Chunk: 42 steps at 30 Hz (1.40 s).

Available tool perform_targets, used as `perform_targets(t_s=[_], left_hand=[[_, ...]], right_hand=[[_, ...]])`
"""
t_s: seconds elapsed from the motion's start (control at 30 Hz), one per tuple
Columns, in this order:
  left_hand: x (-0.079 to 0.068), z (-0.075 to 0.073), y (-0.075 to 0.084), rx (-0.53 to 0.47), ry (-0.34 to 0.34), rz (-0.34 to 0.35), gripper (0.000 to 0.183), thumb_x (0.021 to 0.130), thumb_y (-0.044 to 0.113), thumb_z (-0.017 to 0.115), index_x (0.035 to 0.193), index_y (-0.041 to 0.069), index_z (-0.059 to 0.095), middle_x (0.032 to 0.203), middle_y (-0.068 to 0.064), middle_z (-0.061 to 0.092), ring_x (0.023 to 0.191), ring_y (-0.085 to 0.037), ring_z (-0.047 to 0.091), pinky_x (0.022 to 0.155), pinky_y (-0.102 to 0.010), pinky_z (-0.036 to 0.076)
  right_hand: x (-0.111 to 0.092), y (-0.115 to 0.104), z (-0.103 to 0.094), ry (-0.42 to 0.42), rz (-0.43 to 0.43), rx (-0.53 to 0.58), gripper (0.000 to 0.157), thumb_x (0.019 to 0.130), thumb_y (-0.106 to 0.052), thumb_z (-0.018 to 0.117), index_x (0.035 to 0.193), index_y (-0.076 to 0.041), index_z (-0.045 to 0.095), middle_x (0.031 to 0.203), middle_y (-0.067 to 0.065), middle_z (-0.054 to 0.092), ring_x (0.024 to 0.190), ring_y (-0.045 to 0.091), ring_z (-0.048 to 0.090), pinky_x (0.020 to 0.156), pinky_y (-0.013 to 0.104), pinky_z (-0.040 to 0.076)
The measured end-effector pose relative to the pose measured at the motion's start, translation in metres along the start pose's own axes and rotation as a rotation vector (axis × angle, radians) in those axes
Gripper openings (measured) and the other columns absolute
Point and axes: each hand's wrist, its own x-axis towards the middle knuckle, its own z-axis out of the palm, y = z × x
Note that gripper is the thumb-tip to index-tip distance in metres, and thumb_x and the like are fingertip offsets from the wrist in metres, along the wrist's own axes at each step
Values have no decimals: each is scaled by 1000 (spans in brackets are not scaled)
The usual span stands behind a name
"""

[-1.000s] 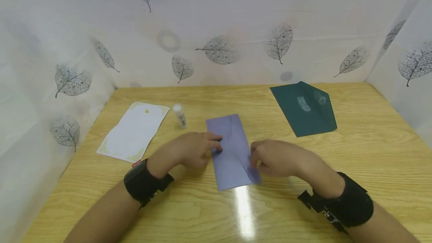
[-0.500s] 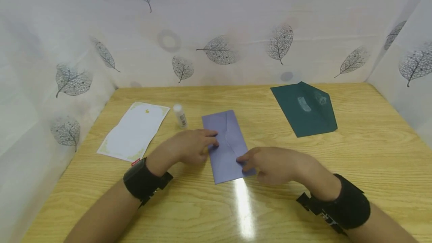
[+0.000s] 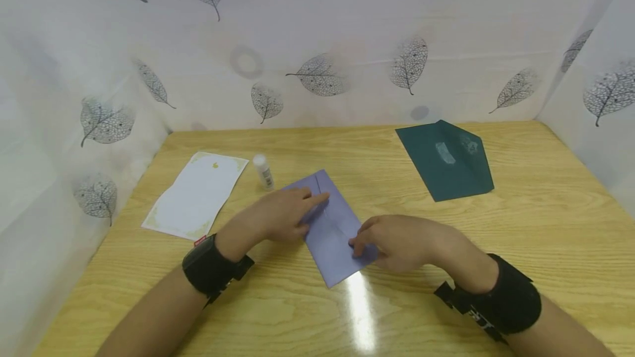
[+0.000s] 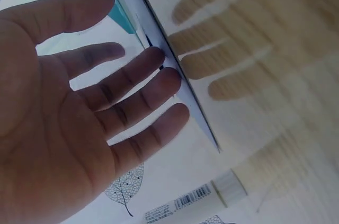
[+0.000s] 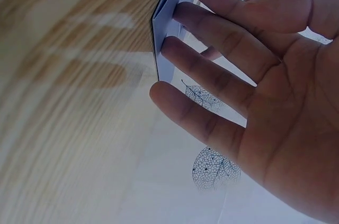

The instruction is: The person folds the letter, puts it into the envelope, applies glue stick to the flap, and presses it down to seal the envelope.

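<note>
A purple envelope lies slanted on the table between both hands, its flap folded over and the flap's edge running along its length. My left hand rests on its upper left part, index finger extended across the flap line. At the lower right side my right hand touches the envelope with its fingertips. In the left wrist view the left hand has its fingers spread, tips at the envelope's edge. Extended fingers of the right hand meet the envelope in the right wrist view.
Behind the left hand a white glue stick stands on the wooden table. To the left lies a white sheet with yellow corner ornaments. A dark green envelope with whitish patches lies at the back right. A leaf-print curtain encloses the table.
The purple envelope has turned counterclockwise, its far end swinging left. My right hand has gone from the flap's lower corner to the envelope's face; the flap now lies flatter. The left hand stays nearly in place.
</note>
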Motion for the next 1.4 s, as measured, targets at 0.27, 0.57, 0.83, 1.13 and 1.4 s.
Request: perform_targets(t_s=[0.27,0.57,0.83,1.13,1.4], left_hand=[[5,6,3,5,-68,-69,57,90,43,52,141,20,38,110,-8,46,93,-21,44,78,-36,44],[1,3,7,32,-79,-56,58,88,45,53,138,17,42,138,-15,36,121,-36,36,98,-48,37],[-1,0,1,-43,-107,-73,72,83,47,57,142,15,32,146,-6,35,133,-28,24,103,-66,10],[-2,-4,-2,3,-88,-40,69,81,50,58,139,19,39,143,3,39,129,-27,31,101,-69,8],[-6,-3,-2,-23,-104,10,64,80,46,61,137,24,43,146,0,35,127,-27,32,100,-68,13]], right_hand=[[-1,1,-1,1,-17,-15,33,75,-5,56,103,-19,66,118,-4,58,115,15,47,93,35,44],[2,2,1,4,-51,1,33,74,-4,56,101,-19,66,116,-7,59,110,11,49,88,31,47],[1,3,0,14,-72,5,33,72,-3,55,99,-19,66,111,-8,60,103,9,51,85,30,47],[0,3,-1,28,-62,3,27,73,-4,54,91,-21,66,96,-12,61,88,7,53,79,30,48],[1,3,-2,19,-53,-9,24,73,-6,54,88,-21,66,93,-11,61,86,7,54,78,30,48]])
